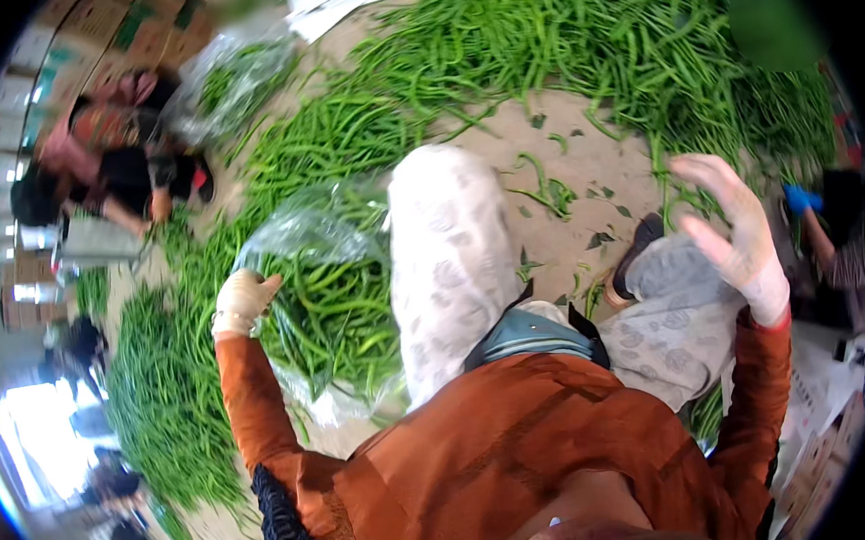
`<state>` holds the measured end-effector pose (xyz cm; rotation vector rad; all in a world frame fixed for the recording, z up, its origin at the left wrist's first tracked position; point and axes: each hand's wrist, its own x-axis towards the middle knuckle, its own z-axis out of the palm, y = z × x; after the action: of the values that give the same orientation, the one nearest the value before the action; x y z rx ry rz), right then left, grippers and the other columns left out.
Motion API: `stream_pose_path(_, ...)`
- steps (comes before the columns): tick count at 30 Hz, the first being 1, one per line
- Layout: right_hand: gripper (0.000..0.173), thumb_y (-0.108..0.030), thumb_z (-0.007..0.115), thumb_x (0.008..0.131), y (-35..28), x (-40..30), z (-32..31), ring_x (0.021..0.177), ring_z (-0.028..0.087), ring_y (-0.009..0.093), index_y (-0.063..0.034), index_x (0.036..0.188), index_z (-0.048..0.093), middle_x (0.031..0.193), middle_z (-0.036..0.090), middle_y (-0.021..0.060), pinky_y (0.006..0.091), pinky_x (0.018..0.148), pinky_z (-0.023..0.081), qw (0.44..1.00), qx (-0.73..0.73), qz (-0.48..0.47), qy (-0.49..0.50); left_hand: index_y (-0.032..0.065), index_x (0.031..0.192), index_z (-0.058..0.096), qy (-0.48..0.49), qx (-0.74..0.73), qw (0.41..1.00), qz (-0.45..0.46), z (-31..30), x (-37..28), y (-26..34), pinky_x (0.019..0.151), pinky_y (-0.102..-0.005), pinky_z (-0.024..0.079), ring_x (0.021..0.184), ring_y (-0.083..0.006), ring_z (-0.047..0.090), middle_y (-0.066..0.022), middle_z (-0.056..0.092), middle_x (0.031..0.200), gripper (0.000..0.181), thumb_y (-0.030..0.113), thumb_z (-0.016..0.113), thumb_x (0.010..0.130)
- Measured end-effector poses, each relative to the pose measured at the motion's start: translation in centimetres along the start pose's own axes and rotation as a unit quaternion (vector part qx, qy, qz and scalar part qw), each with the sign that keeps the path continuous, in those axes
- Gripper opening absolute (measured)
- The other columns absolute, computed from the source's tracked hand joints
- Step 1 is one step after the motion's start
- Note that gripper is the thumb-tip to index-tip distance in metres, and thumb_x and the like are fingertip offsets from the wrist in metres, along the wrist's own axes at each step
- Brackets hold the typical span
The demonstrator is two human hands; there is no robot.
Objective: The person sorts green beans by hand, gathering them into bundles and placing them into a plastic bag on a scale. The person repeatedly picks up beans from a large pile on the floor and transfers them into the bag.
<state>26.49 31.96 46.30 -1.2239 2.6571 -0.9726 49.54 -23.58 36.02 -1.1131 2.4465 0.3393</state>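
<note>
Long green chili peppers (pixel 536 29) lie in a wide heap on the floor around me. My left hand (pixel 245 298), in a pale glove, is at the rim of a clear plastic bag (pixel 309 233) and seems to grip its edge between thumb and fingers. Loose green peppers (pixel 338 314) fill much of that bag, which stands beside my knee. My right hand (pixel 730 219), also in a pale glove, is raised over my other leg with thumb and fingers apart. It holds nothing, and the near peppers lie beyond its fingertips.
Another clear bag with peppers (pixel 239 80) lies at the upper left, near a crouching person (pixel 108 150). Cardboard boxes (pixel 93 38) are stacked behind. White paper sheets (pixel 335 2) lie at the top. A person's blue-gloved hand (pixel 802 199) is at the far right. Leaves and stray peppers (pixel 547 194) dot the floor.
</note>
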Motion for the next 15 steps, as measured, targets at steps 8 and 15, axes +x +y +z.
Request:
stream_pose_path(8, 0.045, -0.024, 0.063, 0.082, 6.8, -3.6, -2.7, 0.108, 0.057, 0.023, 0.0007, 0.118, 0.055, 0.112, 0.059, 0.0133, 0.0338, 0.092, 0.043, 0.978, 0.140, 0.154, -0.004, -0.0050, 0.087, 0.064, -0.010, -0.188, 0.914, 0.359, -5.9, 5.7, 22.2, 0.057, -0.0251, 0.044, 0.061, -0.0076, 0.053, -0.0021, 0.060, 0.069, 0.032, 0.027, 0.063, 0.088)
stream_pose_path(15, 0.049, -0.029, 0.063, 0.086, 14.5, -3.7, 0.2, 0.102, 0.059, 0.019, 0.0023, 0.123, 0.054, 0.111, 0.063, 0.0136, 0.0317, 0.091, 0.045, 0.906, 0.333, 0.261, 0.018, 0.0001, 0.098, 0.066, -0.107, 0.076, 0.839, 0.528, -3.4, 7.7, 42.0, 0.066, -0.0294, 0.050, 0.071, -0.0156, 0.062, -0.0099, 0.067, 0.079, 0.034, 0.032, 0.063, 0.087)
